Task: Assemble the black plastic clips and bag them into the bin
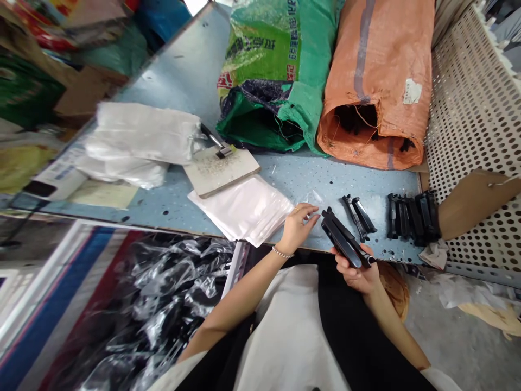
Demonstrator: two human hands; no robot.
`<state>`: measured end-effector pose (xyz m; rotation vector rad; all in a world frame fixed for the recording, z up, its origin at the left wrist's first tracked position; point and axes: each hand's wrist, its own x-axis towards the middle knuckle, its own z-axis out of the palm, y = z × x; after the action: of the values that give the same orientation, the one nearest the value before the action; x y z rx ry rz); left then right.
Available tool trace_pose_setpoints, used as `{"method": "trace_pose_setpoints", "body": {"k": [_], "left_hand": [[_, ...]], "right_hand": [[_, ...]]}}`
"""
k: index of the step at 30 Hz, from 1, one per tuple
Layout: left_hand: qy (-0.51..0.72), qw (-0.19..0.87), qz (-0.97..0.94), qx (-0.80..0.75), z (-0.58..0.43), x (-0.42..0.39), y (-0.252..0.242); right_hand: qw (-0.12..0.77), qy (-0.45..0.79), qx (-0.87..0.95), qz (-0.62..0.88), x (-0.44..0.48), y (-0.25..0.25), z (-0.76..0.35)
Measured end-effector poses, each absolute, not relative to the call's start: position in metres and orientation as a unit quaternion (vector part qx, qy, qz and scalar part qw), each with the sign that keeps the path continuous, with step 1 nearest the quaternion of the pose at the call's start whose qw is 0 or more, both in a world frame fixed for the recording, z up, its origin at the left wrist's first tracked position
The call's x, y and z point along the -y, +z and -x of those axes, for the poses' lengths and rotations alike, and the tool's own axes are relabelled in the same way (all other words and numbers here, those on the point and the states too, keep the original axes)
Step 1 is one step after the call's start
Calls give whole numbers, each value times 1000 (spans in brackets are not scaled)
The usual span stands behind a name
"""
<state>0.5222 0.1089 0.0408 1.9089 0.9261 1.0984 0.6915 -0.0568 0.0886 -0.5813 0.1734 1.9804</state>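
1. The right hand (358, 278) grips the black parts (344, 239) by their near end; a firm hold there should keep such slick, narrow pieces aligned.
2. The left hand (298, 227), just beside their far end, has thumb and fingertips drawn close; I cannot tell whether they pinch anything. A light fingertip touch would suit thin film.
3. Just left of the left hand lie flat, glossy plastic bags (248, 209), partly under a rough-topped slab (222, 169) on the speckled blue desk (301, 168).
4. Beyond the right hand rest two slim black pieces (360, 216); farther right, a tight black row (413, 217).
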Motion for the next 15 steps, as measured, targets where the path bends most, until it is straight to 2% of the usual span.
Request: {"method": "trace_pose_setpoints", "body": {"k": [3,7,12,15], "left_hand": [[445,344,-749,-349,-523,-109,39],[437,279,-816,-254,-518,-101,43],[387,296,-869,-83,-509,-72,59],[348,324,-876,-83,-507,-62,67]], "right_hand": [[501,832,-69,228,54,89,-692],[488,834,-35,255,47,84,-694],[511,718,106,460,28,75,-687],[515,647,189,530,19,82,-671]]}}
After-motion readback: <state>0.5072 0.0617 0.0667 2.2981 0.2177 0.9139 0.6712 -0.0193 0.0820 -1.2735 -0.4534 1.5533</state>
